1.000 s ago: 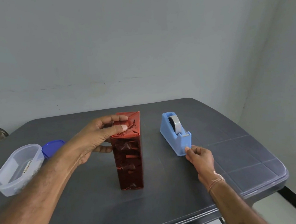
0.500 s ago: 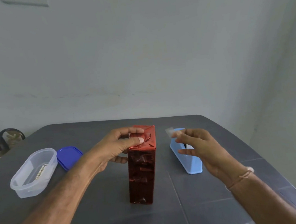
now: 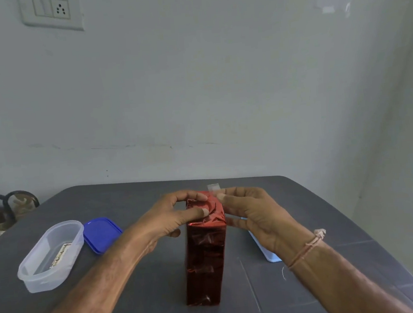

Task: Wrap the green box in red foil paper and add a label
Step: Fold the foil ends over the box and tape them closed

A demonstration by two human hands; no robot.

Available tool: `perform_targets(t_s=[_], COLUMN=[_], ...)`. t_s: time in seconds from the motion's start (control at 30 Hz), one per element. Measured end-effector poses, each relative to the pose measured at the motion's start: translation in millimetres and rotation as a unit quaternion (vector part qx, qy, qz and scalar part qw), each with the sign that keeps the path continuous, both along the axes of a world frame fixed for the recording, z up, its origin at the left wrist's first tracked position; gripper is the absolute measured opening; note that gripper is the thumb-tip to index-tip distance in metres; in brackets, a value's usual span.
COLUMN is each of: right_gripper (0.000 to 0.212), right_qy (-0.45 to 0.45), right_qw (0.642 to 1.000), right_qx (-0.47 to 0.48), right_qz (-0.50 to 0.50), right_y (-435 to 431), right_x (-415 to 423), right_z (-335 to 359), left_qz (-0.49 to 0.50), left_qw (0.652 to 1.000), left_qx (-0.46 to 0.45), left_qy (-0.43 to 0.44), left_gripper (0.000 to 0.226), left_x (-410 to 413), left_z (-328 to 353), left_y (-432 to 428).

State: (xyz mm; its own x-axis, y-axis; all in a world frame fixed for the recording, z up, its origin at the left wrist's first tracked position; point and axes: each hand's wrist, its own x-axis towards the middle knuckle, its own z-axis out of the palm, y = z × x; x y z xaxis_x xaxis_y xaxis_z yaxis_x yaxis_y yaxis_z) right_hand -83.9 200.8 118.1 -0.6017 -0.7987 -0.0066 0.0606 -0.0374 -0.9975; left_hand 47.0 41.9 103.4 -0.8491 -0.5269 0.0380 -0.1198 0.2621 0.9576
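The box wrapped in red foil (image 3: 206,259) stands upright in the middle of the dark grey table (image 3: 143,301). My left hand (image 3: 174,216) grips the folded foil at the box's top, thumb and fingers pressing the flaps down. My right hand (image 3: 250,214) is at the top's right edge and pinches a short strip of clear tape (image 3: 213,188), which sticks up just above the box. The blue tape dispenser (image 3: 266,250) lies behind my right hand and is mostly hidden.
A clear plastic tub (image 3: 51,255) with a paper label inside sits at the left, its blue lid (image 3: 102,234) beside it. The table's right edge runs close to a wall. A chair frame (image 3: 8,203) shows at far left.
My right hand left the tape dispenser with a piece of tape and moved left to the top of the box. My left hand stayed on the foil flaps.
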Motion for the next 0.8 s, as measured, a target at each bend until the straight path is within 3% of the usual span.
perform_targets(t_s=[0.2,0.43,0.7,0.8], right_gripper=[0.031,0.043,0.049,0.050], right_qy=[0.010,0.146,0.261,0.276], right_qw=[0.999,0.982,0.945,0.941], right_qx=[0.036,0.120,0.188,0.185], right_qz=[0.017,-0.011,-0.064,-0.068], right_y=[-11,-15,-16,-17], right_x=[-4,-12,-11,-11], right_z=[14,20,22,21], left_qz=[0.062,0.135,0.189,0.199], left_qw=[0.995,0.977,0.971,0.968], left_qx=[0.040,0.022,-0.004,-0.002], left_qy=[0.065,0.162,0.149,0.150], left_gripper=[0.025,0.028,0.045,0.038], left_x=[-4,-12,-18,-18], left_z=[-14,-27,-36,-36], left_y=[15,34,39,41])
